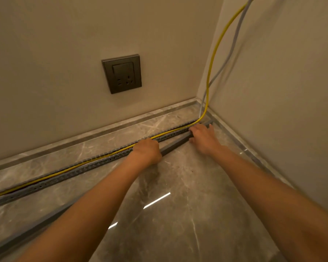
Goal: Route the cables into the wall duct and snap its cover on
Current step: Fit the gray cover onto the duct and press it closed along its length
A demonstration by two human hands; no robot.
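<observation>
— Where is the cover (175, 144)?
— Just in front of the duct (64, 176), lying parallel to it; the yellow cable (214, 59) sits inside the duct. Your right hand (203, 138), nearer the duct's corner end, pinches the cover, arm outstretched; your left hand (146, 150) curls over it mid-duct; I cannot tell its hold.

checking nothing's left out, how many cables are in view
2: yellow cable down the corner and along the slotted duct; grey cable beside it, lower end hidden.
</observation>
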